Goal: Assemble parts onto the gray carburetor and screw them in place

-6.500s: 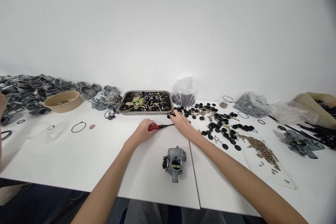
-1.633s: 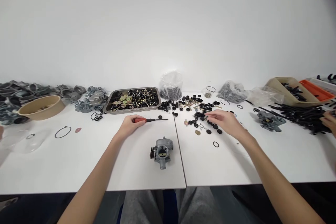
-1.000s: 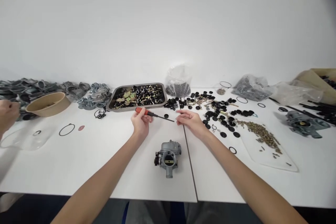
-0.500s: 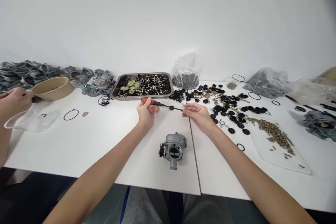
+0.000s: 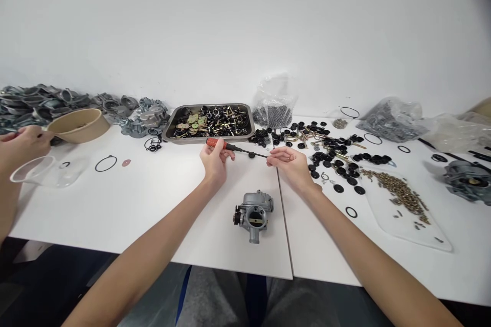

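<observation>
My left hand (image 5: pixel 215 162) is closed around the red and black handle of a screwdriver (image 5: pixel 240 149), which lies nearly level above the table. At the tip of its shaft, my right hand (image 5: pixel 287 163) is closed, thumb and fingertips pinched together there. Whether a small part is also between those fingertips cannot be made out. Just under the shaft is a small black round piece (image 5: pixel 251 155). Nearer to me, between my forearms, a grey metal carburetor (image 5: pixel 254 214) stands on the white table with its round bore facing me.
A metal tray (image 5: pixel 169 135) of small parts stands behind my hands. Black caps (image 5: pixel 338 188) lie scattered to the right, beside a white tray (image 5: pixel 387 225) with brass screws. At the left are another person's hand (image 5: pixel 28 145), a tan bowl (image 5: pixel 79 130) and a clear cup (image 5: pixel 49 173).
The view has shifted slightly. My hands hold nearly the same pose on the screwdriver, and the carburetor has stayed put. At the left, the other person's hand has moved a little.
</observation>
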`<action>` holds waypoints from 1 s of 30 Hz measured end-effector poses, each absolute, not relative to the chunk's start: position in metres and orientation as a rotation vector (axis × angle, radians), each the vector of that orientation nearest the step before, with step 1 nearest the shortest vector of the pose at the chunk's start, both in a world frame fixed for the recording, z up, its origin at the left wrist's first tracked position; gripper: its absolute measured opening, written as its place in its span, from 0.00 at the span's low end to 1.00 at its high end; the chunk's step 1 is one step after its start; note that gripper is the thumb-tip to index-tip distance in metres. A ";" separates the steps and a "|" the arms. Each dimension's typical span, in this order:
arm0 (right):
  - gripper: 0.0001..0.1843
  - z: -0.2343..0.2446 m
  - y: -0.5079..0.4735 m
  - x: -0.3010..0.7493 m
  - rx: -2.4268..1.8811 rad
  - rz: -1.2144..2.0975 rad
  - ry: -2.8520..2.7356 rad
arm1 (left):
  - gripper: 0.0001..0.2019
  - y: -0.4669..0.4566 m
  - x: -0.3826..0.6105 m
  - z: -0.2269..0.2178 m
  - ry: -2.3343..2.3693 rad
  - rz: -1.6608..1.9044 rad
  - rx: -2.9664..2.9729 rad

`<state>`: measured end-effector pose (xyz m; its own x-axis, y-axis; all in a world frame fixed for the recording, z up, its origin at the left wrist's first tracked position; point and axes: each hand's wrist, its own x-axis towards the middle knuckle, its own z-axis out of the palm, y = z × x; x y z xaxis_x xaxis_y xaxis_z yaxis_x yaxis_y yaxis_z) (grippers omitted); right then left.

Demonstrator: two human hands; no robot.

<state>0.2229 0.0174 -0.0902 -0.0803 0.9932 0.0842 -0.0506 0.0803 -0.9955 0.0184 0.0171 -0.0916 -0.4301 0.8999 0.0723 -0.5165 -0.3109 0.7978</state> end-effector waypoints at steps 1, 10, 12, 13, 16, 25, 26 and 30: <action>0.17 -0.089 0.016 0.222 -1.078 1.211 -1.276 | 0.18 0.015 0.020 -0.090 0.883 1.882 0.678; 0.20 -0.080 0.013 0.226 -1.054 1.285 -1.369 | 0.17 0.011 0.020 -0.077 0.851 1.911 0.741; 0.24 -0.074 0.012 0.229 -1.042 1.340 -1.476 | 0.18 0.014 0.016 -0.075 0.849 1.933 0.699; 0.26 -0.070 0.012 0.231 -1.052 1.356 -1.546 | 0.19 0.015 0.014 -0.074 0.845 1.942 0.687; 0.25 -0.053 0.009 0.242 -1.134 1.284 -1.771 | 0.19 0.015 0.007 -0.066 0.835 1.957 0.676; 0.12 -0.011 -0.014 0.258 -0.897 1.496 -2.281 | 0.11 -0.002 -0.001 0.016 0.725 1.958 0.910; 0.12 -0.010 -0.017 0.256 -0.846 1.529 -2.324 | 0.09 -0.003 -0.001 0.026 0.711 1.934 0.960; 0.16 -0.011 -0.026 0.248 -0.704 1.629 -2.411 | 0.07 -0.010 0.006 0.056 0.637 1.877 1.151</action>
<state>0.2480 -0.0260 -0.0107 -0.8791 0.4569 -0.1356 0.2963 0.3012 -0.9063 0.0060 -0.0098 0.0559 -0.2416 0.8465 0.4745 -0.3831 -0.5324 0.7548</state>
